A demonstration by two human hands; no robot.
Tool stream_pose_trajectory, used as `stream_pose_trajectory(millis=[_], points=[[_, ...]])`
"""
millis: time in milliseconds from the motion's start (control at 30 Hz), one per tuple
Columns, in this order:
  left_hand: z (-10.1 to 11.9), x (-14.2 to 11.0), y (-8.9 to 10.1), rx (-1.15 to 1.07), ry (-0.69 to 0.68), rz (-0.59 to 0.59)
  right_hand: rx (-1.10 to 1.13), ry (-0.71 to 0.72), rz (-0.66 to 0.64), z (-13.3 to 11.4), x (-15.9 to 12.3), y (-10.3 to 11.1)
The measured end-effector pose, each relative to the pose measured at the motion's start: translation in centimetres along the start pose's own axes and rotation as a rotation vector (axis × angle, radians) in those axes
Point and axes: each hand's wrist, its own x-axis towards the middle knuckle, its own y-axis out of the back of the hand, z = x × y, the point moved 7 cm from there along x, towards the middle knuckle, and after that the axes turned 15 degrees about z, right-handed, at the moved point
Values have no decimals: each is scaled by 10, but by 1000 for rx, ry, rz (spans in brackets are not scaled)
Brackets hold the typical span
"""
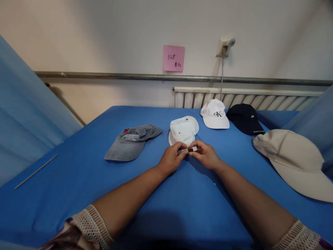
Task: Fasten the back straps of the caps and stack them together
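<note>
What looks like the strap [193, 149] of a small white cap [182, 133] is pinched by the left hand [171, 157] and the right hand [206, 155]; both hands are closed on it. The cap is set on the blue bench [166, 194], between a gray cap [130, 144] and a lettered cap [215, 116]. Because only a thin band is gripped, it could be twisted or let slip, and the small white cap could be dragged if it is tugged.

Big letters, seemingly CK, can be read on the lettered cap. "32" is written on a pink note [173, 62]; its other marks are hard to read. On the dark cap [243, 118], tiny words are too small to be read surely. Pale words on the gray cap cannot be made out.
</note>
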Motion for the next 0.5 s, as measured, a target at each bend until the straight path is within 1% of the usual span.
stream_pose_trajectory(millis=[100, 233, 367, 500], points=[[3, 0, 2, 47, -10, 1, 71, -26, 21, 0, 0, -2], [8, 1, 6, 187, -83, 5, 186, -57, 48, 0, 2, 0], [7, 2, 10, 232, -108, 46, 169, -73, 64, 0, 3, 3], [1, 2, 8, 194, -66, 44, 147, -60, 44, 0, 2, 3]])
